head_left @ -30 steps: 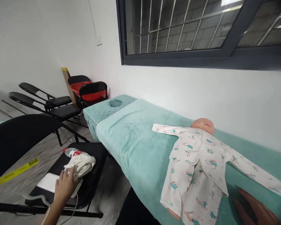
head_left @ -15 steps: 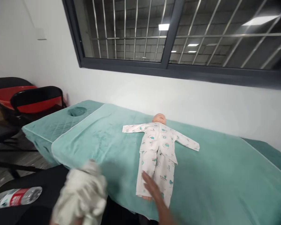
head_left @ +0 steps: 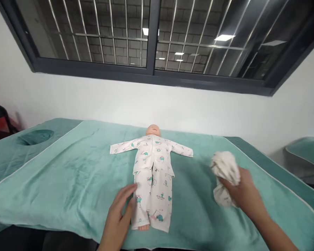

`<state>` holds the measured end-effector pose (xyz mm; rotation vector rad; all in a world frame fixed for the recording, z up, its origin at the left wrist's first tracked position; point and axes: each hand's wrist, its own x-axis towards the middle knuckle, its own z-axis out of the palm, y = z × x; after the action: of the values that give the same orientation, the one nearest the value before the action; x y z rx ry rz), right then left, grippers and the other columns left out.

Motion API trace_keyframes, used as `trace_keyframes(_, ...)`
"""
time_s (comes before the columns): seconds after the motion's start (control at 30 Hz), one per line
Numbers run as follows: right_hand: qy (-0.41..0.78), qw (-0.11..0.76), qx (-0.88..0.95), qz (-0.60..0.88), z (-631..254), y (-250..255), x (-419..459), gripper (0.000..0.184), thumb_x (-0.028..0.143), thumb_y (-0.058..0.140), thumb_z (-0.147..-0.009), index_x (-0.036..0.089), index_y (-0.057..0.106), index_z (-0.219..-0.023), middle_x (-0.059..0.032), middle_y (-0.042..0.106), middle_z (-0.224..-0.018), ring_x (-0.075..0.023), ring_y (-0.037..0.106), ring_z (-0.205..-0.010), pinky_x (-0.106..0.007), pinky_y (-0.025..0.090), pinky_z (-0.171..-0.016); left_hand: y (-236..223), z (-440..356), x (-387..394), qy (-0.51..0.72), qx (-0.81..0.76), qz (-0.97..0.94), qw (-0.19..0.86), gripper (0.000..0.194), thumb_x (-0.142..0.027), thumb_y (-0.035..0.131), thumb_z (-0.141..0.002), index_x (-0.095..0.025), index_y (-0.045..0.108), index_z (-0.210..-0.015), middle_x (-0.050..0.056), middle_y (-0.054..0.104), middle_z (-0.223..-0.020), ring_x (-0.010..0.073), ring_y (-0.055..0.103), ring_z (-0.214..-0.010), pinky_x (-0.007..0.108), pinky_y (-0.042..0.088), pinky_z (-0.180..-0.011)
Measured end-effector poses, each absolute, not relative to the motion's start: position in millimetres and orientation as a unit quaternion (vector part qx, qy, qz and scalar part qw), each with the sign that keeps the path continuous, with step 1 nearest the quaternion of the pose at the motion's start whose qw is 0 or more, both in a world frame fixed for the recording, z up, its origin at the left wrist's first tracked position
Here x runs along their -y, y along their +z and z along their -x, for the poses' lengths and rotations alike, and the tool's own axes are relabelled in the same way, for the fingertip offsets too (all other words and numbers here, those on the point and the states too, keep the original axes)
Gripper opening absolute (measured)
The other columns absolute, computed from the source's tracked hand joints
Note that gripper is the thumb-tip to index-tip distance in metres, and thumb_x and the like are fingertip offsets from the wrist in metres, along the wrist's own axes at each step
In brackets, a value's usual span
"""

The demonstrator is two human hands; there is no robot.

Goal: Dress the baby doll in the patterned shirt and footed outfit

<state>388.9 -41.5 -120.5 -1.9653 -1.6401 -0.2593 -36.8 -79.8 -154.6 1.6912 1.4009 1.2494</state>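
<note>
A baby doll (head_left: 153,130) lies on its back, dressed in a white printed jacket (head_left: 154,153) and matching trousers (head_left: 161,195), sleeves spread to both sides. A bare foot tip shows below one trouser leg. My left hand (head_left: 118,216) is open, fingers apart, with its fingertips at the outer edge of the left-hand trouser leg; whether they touch it I cannot tell. Off to the right, my right hand (head_left: 242,190) is closed round a crumpled off-white cloth (head_left: 226,169), held by the bed and blurred by motion. How the cloth is folded is hidden.
A green cover (head_left: 75,177) spreads over the bed, which has a round face hole (head_left: 35,137) at the left end. Behind it are a white wall and a barred window (head_left: 151,38). Part of a red and black chair (head_left: 0,122) shows at far left; another green surface (head_left: 308,150) at right.
The view has swung right. The cloth has gone from low on the left to the right of the doll, now in my right hand. My left hand has come beside the doll's legs.
</note>
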Motion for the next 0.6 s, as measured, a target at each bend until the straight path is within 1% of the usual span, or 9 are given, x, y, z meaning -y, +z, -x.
trace_keyframes(0.1, -0.099, 0.14, 0.653, 0.738, -405.0, -149.8, 37.1, 0.06, 0.057, 0.046, -0.085, 0.019, 0.049, -0.132, -0.0164, 0.058, -0.128, -0.0371, 0.055, -0.115, -0.051, 0.048, -0.088, -176.1, 13.1, 71.1, 0.444, -0.534, -0.676, 0.247, 0.044, -0.032, 0.048, -0.094, -0.031, 0.05, -0.137, 0.005, 0.034, -0.154, 0.0264, 0.033, -0.141, 0.049, 0.037, -0.112)
trace_keyframes(0.13, -0.122, 0.126, 0.652, 0.738, -403.0, -155.0, 37.3, 0.063, 0.058, 0.046, -0.085, 0.021, 0.046, -0.136, -0.0165, 0.054, -0.134, -0.0393, 0.05, -0.121, -0.055, 0.045, -0.092, -187.8, 3.4, 74.5, 0.441, -0.533, -0.683, 0.235, 0.046, -0.029, 0.046, -0.094, -0.033, 0.046, -0.14, 0.004, 0.027, -0.158, 0.0268, 0.026, -0.145, 0.051, 0.036, -0.112)
trace_keyframes(0.2, -0.183, 0.16, 0.645, 0.724, -389.9, -156.9, 40.2, 0.064, 0.059, 0.047, -0.086, 0.022, 0.043, -0.138, -0.0168, 0.046, -0.142, -0.0415, 0.04, -0.131, -0.061, 0.037, -0.099, -213.9, -11.6, 87.9, 0.45, -0.522, -0.693, 0.211, 0.048, -0.022, 0.04, -0.096, -0.035, 0.042, -0.142, 0.001, 0.021, -0.16, 0.0271, 0.017, -0.147, 0.051, 0.034, -0.113)
trace_keyframes(0.27, -0.215, 0.247, 0.649, 0.687, -365.7, -151.6, 44.8, 0.057, 0.054, 0.049, -0.088, 0.021, 0.046, -0.135, -0.0172, 0.042, -0.144, -0.0401, 0.035, -0.135, -0.061, 0.033, -0.104, -236.4, -15.7, 102.7, 0.468, -0.52, -0.69, 0.185, 0.048, -0.018, 0.04, -0.095, -0.037, 0.048, -0.139, 0.001, 0.029, -0.157, 0.027, 0.021, -0.146, 0.051, 0.034, -0.114)
trace_keyframes(0.3, -0.204, 0.296, 0.66, 0.659, -349.9, -148.6, 46.4, 0.051, 0.05, 0.051, -0.089, 0.022, 0.048, -0.132, -0.0164, 0.044, -0.142, -0.0372, 0.038, -0.134, -0.058, 0.034, -0.106, -243.4, -13.1, 107.7, 0.475, -0.516, -0.691, 0.176, 0.044, -0.018, 0.043, -0.094, -0.037, 0.055, -0.132, 0.001, 0.039, -0.152, 0.0273, 0.025, -0.145, 0.051, 0.035, -0.113)
trace_keyframes(0.4, -0.057, 0.372, 0.704, 0.602, -295.0, -143.1, 40.1, 0.035, 0.04, 0.053, -0.091, 0.028, 0.051, -0.124, -0.0111, 0.052, -0.132, -0.0277, 0.052, -0.12, -0.046, 0.047, -0.097, -238.5, 6.0, 101.8, 0.497, -0.495, -0.691, 0.173, 0.029, -0.024, 0.05, -0.091, -0.036, 0.07, -0.108, 0.003, 0.064, -0.126, 0.0273, 0.042, -0.135, 0.051, 0.041, -0.11)
trace_keyframes(0.43, 0.01, 0.39, 0.71, 0.587, -276.2, -141.7, 31.9, 0.031, 0.038, 0.051, -0.093, 0.028, 0.05, -0.122, -0.0107, 0.052, -0.129, -0.025, 0.055, -0.115, -0.042, 0.051, -0.091, -228.0, 13.0, 91.1, 0.505, -0.493, -0.686, 0.178, 0.026, -0.026, 0.049, -0.092, -0.035, 0.07, -0.106, 0.004, 0.066, -0.12, 0.0265, 0.047, -0.131, 0.05, 0.042, -0.108)
trace_keyframes(0.5, 0.113, 0.414, 0.711, 0.557, -241.1, -136.6, 5.0, 0.028, 0.037, 0.048, -0.094, 0.026, 0.051, -0.119, -0.0101, 0.055, -0.121, -0.0221, 0.058, -0.105, -0.038, 0.053, -0.084, -198.4, 22.2, 56.4, 0.51, -0.532, -0.651, 0.183, 0.026, -0.03, 0.049, -0.092, -0.031, 0.067, -0.112, 0.005, 0.063, -0.124, 0.0252, 0.052, -0.123, 0.049, 0.043, -0.107)
trace_keyframes(0.6, 0.144, 0.443, 0.695, 0.548, -197.5, -119.4, -55.7, 0.023, 0.039, 0.047, -0.093, 0.022, 0.052, -0.108, -0.0082, 0.059, -0.105, -0.0196, 0.06, -0.09, -0.034, 0.051, -0.076, -151.7, 18.5, -20.9, 0.504, -0.548, -0.637, 0.2, 0.027, -0.033, 0.049, -0.092, -0.024, 0.065, -0.111, 0.007, 0.062, -0.123, 0.0236, 0.054, -0.118, 0.046, 0.041, -0.106)
